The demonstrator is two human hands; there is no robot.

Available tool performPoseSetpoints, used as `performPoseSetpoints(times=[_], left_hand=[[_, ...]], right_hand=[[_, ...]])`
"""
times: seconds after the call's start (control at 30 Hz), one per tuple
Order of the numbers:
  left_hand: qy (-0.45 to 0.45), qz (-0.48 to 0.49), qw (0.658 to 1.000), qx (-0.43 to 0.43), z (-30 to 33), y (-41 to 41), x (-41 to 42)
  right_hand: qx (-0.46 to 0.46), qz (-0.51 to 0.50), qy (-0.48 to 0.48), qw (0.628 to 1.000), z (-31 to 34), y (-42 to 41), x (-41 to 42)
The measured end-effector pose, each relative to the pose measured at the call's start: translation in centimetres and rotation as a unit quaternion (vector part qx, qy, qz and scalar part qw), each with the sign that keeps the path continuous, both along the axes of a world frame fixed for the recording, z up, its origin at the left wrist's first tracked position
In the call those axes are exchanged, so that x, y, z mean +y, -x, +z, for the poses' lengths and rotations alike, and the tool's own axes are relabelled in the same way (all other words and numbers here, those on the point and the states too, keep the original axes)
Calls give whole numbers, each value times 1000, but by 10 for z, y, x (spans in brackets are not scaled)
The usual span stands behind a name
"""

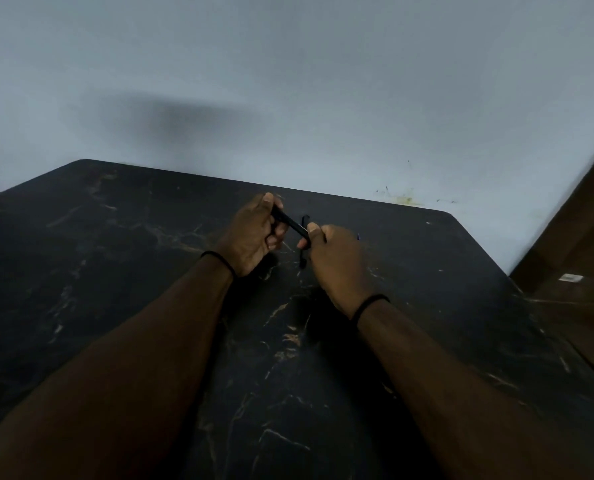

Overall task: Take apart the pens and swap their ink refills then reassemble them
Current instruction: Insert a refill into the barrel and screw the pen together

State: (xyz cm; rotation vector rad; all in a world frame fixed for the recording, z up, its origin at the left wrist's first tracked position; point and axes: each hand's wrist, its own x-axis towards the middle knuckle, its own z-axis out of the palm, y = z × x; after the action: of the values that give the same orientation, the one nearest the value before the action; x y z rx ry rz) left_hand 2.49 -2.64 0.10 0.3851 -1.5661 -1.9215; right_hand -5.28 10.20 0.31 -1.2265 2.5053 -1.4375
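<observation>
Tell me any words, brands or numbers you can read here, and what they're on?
None can be read.
White sticker on the brown surface at right: too small and blurred to read.
Black pen held in both hands: no print shows.
Wall and table: only stains and marbling, no writing.

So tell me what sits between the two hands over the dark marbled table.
In the head view, a black pen spans from the left hand to the right hand, both gripping it.

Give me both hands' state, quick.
Left hand: gripping one end of the slim black pen.
Right hand: pinching that pen's other end.
</observation>
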Motion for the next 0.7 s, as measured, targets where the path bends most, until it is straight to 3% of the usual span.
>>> performPoseSetpoints(times=[0.17,0.27,0.33,0.43,0.5,0.57,0.7], left_hand=[[6,70,997,-11,-5,6,-3],[-8,138,990,-24,-4,11,-1],[63,202,975,-63,-6,16,2],[314,224,905,-180,-13,27,12],[426,214,849,-228,-15,33,18],[494,205,799,-275,-17,37,20],[550,199,744,-322,-16,38,20]], right_hand=[[88,26,-46,995,1,1,1],[35,21,1,999,1,5,1],[-9,-4,36,999,3,10,2],[-62,-33,73,995,5,19,5],[-96,-41,110,988,7,22,7],[-103,-50,123,986,7,23,7],[-55,-91,129,986,4,22,10]])
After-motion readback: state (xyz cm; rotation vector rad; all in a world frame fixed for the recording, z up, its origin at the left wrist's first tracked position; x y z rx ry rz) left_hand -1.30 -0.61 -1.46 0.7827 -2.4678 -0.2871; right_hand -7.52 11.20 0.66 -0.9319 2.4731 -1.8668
